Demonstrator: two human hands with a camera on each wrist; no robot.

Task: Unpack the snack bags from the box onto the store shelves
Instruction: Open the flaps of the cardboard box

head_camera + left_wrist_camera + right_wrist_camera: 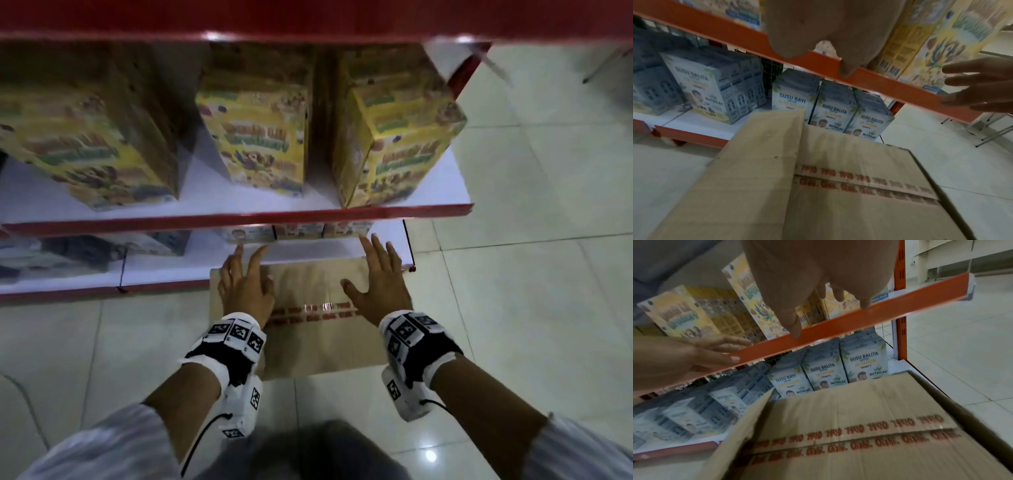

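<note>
A brown cardboard box [315, 325] stands on the floor against the bottom shelf. Its two main top flaps meet along a seam with clear tape printed in red [315, 310], also seen in the wrist views [865, 183] [849, 439]. One flap [764, 146] at the box's left side stands lifted. My left hand [245, 281] hovers over the left part of the top with straight, spread fingers. My right hand [378, 274] hovers over the right part, fingers also straight. Neither hand holds anything. No snack bags show.
Yellow cereal boxes [257, 133] stand on the red-edged middle shelf [239, 219] above the hands. Grey-white milk cartons [840, 112] fill the bottom shelf behind the box. White tiled floor [531, 274] spreads to the right; a red upright [900, 321] ends the shelving.
</note>
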